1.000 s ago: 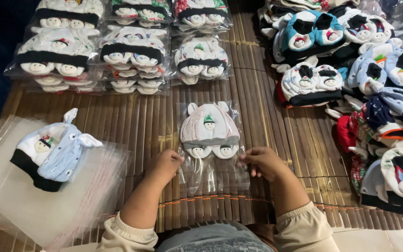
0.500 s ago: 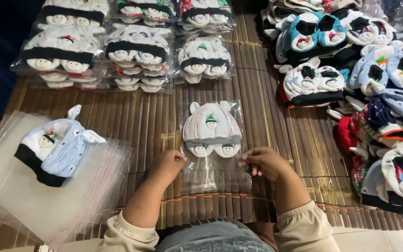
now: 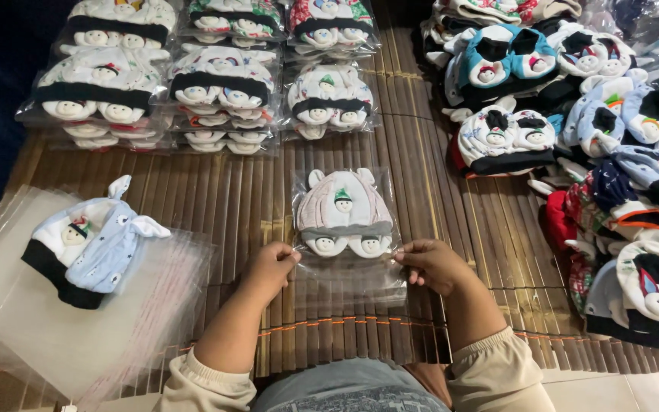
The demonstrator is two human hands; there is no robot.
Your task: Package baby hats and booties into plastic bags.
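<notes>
At the centre of the frame a clear plastic bag (image 3: pixel 347 229) is lying flat on the slatted bamboo mat (image 3: pixel 245 198), with a pale pinkish baby hat (image 3: pixel 342 211) sitting inside it, its two small doll faces pointing toward the person. The left hand (image 3: pixel 270 267) is pinching the bag's lower left edge, fingers closed together on the plastic, and the right hand (image 3: pixel 434 263) is gripping the lower right edge in the same way, thumb and fingers clamped on the film. Both cream sleeves are showing at the bottom of the frame. At the left, a light blue hat (image 3: pixel 89 248) with a black band is resting on a stack of empty clear bags (image 3: pixel 62 336), well apart from the hands. Across the upper left and upper middle, piles of bagged hats (image 3: pixel 223 84) are standing in rows, the nearest pile lying just above the held bag without touching it. Along the right side a heap of loose hats (image 3: pixel 596 130) in blue, white, black and red is spilling down the frame, near the right hand but apart from it.
</notes>
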